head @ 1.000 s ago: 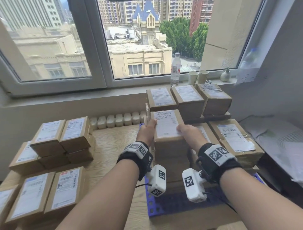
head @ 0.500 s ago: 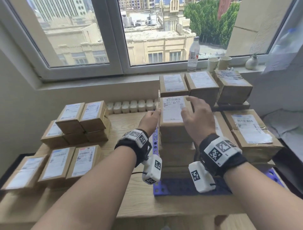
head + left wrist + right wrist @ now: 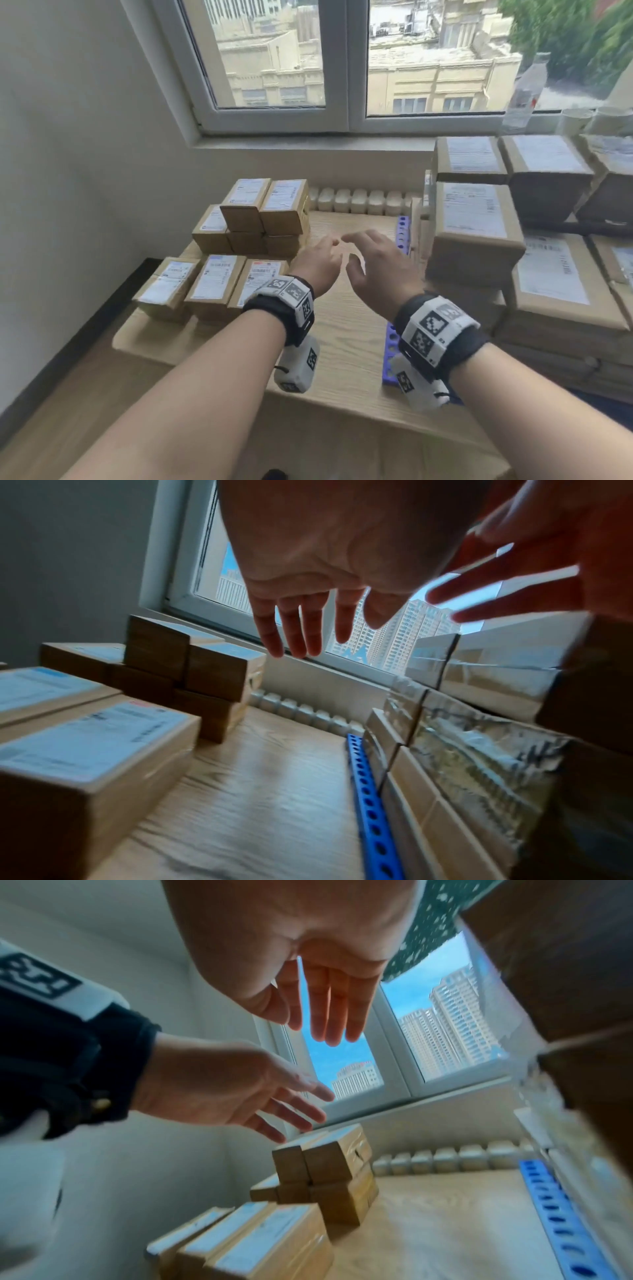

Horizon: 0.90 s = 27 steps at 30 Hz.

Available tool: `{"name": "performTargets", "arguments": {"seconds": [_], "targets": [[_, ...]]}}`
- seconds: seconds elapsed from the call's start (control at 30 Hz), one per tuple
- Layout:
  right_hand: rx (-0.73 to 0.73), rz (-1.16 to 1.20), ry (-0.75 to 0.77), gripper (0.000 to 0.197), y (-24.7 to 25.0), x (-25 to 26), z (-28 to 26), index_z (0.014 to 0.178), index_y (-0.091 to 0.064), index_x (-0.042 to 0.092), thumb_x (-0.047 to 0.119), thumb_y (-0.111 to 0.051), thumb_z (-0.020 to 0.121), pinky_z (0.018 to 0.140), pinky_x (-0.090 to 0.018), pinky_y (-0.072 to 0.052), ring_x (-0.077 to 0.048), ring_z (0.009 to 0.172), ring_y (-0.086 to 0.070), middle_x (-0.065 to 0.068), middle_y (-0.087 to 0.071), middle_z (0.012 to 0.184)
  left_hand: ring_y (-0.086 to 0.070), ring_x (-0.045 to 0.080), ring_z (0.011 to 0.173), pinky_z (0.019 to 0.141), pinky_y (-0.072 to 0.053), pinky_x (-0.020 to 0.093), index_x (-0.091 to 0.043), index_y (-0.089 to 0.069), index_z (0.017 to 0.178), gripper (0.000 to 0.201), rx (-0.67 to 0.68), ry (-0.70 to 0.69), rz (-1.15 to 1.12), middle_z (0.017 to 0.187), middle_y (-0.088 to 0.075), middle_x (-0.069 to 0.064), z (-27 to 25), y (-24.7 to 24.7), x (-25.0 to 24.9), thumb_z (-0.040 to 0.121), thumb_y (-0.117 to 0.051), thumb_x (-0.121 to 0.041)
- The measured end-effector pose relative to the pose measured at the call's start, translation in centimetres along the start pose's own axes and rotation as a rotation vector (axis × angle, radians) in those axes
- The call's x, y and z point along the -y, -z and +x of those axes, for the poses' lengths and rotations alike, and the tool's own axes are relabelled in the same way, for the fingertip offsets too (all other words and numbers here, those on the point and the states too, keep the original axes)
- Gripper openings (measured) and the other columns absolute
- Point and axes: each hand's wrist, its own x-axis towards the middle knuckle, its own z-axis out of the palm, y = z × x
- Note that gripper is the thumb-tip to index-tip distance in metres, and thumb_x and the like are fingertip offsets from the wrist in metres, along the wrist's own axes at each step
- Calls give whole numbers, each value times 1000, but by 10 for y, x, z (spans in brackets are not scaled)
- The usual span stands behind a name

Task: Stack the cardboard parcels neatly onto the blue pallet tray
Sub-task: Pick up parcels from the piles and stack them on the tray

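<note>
The blue pallet tray (image 3: 391, 346) lies on the right of the wooden table (image 3: 342, 342), and only its left edge shows. Labelled cardboard parcels (image 3: 474, 236) are stacked several high on it. More parcels wait at the left: a two-layer pile (image 3: 265, 212) and a front row of three (image 3: 214, 284). My left hand (image 3: 320, 263) and right hand (image 3: 376, 267) hover side by side over bare table between the two groups. Both have loose, spread fingers and hold nothing. In the wrist views the left hand (image 3: 325, 593) and the right hand (image 3: 322, 996) show empty palms, with the tray edge (image 3: 369, 799) below.
White radiator ribs (image 3: 359, 200) run along the table's back edge under the window. A plastic bottle (image 3: 524, 96) and cups (image 3: 575, 120) stand on the sill. A plain wall closes the left side. The table's front edge (image 3: 325, 407) is near my forearms.
Both hands have let go of the top parcel on the tray stack and moved left over the bare table. The head view has swung left and down.
</note>
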Motion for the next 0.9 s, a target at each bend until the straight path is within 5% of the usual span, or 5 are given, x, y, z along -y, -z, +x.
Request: {"name": "performTargets", "arguments": {"seconds": [0.57, 0.9], "targets": [[326, -227, -285, 39, -190, 88, 72, 136, -48, 18, 28, -41, 98, 95, -35, -41, -21, 121, -48, -3, -54, 131, -43, 31, 129, 107, -37, 43, -15, -46, 138, 46, 88, 161, 117, 142, -47, 12, 17, 97, 220, 101, -36, -41], [276, -239, -443, 38, -232, 117, 136, 133, -51, 20, 31, -43, 97, 92, -36, -45, -21, 117, -53, -1, -58, 128, -37, 29, 135, 110, -34, 43, -18, -37, 147, 52, 106, 130, 76, 147, -41, 10, 76, 137, 282, 100, -39, -41]]}}
